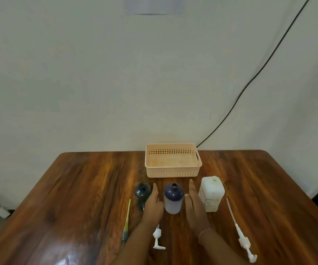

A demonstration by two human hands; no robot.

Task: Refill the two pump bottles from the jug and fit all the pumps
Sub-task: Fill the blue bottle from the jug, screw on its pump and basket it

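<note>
Basket [173, 172] behind middle bottle [173, 200], jug [211, 194] to its right, second bottle [142, 191] to its left

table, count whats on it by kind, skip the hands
bottles: 2 (dark green bottle, blue-topped bottle)
pumps: 3 (yellow-tubed pump, short white pump, long white pump)
jug: 1 (white jug)
basket: 1 (peach basket)
total: 7
</note>
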